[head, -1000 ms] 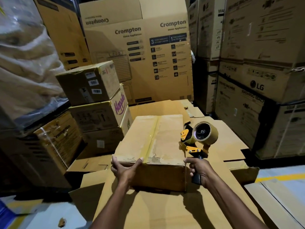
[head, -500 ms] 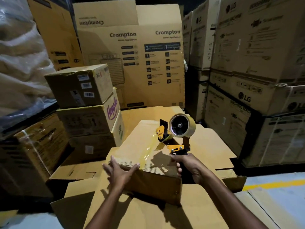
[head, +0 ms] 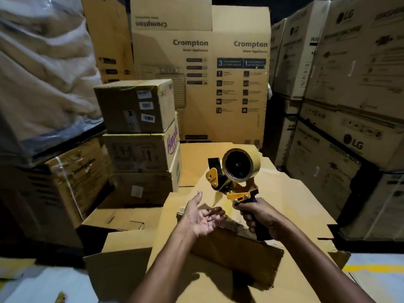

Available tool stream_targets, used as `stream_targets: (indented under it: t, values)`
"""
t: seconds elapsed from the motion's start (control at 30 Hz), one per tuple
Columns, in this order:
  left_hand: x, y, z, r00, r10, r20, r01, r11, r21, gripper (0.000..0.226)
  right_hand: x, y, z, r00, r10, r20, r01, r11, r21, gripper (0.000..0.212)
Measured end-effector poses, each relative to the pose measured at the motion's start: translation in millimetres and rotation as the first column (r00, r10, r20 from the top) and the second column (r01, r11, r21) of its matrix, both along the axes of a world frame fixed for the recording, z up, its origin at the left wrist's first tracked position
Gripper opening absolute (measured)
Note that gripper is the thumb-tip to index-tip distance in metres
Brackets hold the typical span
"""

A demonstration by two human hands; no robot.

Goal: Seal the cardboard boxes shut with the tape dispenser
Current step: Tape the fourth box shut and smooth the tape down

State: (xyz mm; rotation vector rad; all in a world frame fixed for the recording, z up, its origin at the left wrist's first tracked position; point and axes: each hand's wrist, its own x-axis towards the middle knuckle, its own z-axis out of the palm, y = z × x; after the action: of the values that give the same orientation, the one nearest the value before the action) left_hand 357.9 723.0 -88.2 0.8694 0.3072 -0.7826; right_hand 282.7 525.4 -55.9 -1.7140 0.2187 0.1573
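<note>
Cardboard box (head: 236, 252), taped on top. Right hand (head: 262, 217) fingers clamp the dispenser (head: 237, 182) handle; left hand (head: 203, 215) fingers spread, palm up. Flattened cardboard (head: 295, 204) beneath; stacked cartons (head: 135, 106) around.

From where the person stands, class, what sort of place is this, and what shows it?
Probably a warehouse or stockroom: stacked LG cartons on the right, tall Crompton cartons behind, and the right hand holding a tape dispenser over a cardboard box.
</note>
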Motion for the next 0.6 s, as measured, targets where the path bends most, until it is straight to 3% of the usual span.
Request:
stream_targets:
  t: [0.2, 0.3, 0.43, 0.6]
  values:
    - [24, 17, -4, 0.996, 0.087, -0.016, -0.087, 0.996, 0.006, 0.013, 10, 24, -6, 0.999, 0.028, -0.041, -0.031, 0.998, -0.059, 0.021]
    - [34, 31, -9, 0.993, 0.116, 0.01, -0.117, 0.992, 0.043, 0.014, 15, 33, -6, 0.997, 0.056, -0.055, -0.06, 0.995, -0.085, 0.021]
    - [38, 42, -2, 0.972, 0.176, 0.155, -0.204, 0.961, 0.19, 0.03, 22, 39, -2, 0.992, 0.1, -0.075, -0.108, 0.987, -0.116, 0.023]
    - [42, 60, -5, 0.893, 0.137, 0.428, -0.319, 0.864, 0.389, 0.013, 26, 41, -1, 0.983, 0.158, -0.092, -0.17, 0.974, -0.146, 0.027]
